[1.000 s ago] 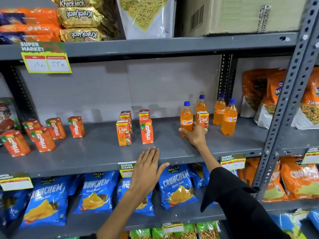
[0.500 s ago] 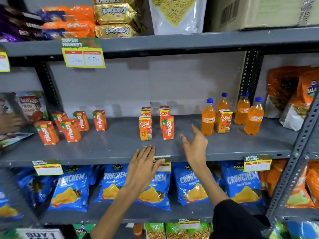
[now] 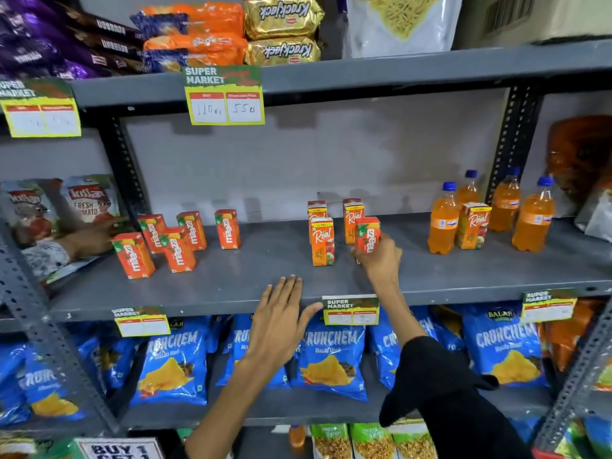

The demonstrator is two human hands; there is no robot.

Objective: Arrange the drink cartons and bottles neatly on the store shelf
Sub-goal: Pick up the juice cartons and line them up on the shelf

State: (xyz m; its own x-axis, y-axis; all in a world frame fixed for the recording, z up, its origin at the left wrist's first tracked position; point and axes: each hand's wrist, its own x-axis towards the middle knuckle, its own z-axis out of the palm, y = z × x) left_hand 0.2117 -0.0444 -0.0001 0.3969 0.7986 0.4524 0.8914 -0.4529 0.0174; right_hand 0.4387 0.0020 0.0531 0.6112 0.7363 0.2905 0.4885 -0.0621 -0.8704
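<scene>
My right hand (image 3: 379,260) grips a red Maaza carton (image 3: 367,234) at the middle of the grey shelf (image 3: 251,286), tilted slightly. Beside it stand three Real cartons (image 3: 323,241). My left hand (image 3: 278,321) lies flat and open over the shelf's front edge, holding nothing. Several Maaza cartons (image 3: 174,241) stand scattered at the left. At the right, several orange bottles (image 3: 443,220) with blue caps surround one Real carton (image 3: 473,225).
Another person's hand (image 3: 89,238) reaches in at the far left near ketchup pouches (image 3: 82,203). Blue Crunchem bags (image 3: 331,359) fill the shelf below. Biscuit packs (image 3: 281,28) sit on the shelf above. Price tags (image 3: 351,309) hang on shelf edges.
My right hand moved left from the bottles and closed on the Maaza carton in the middle group. The view shifted left. My left hand stayed at the shelf edge.
</scene>
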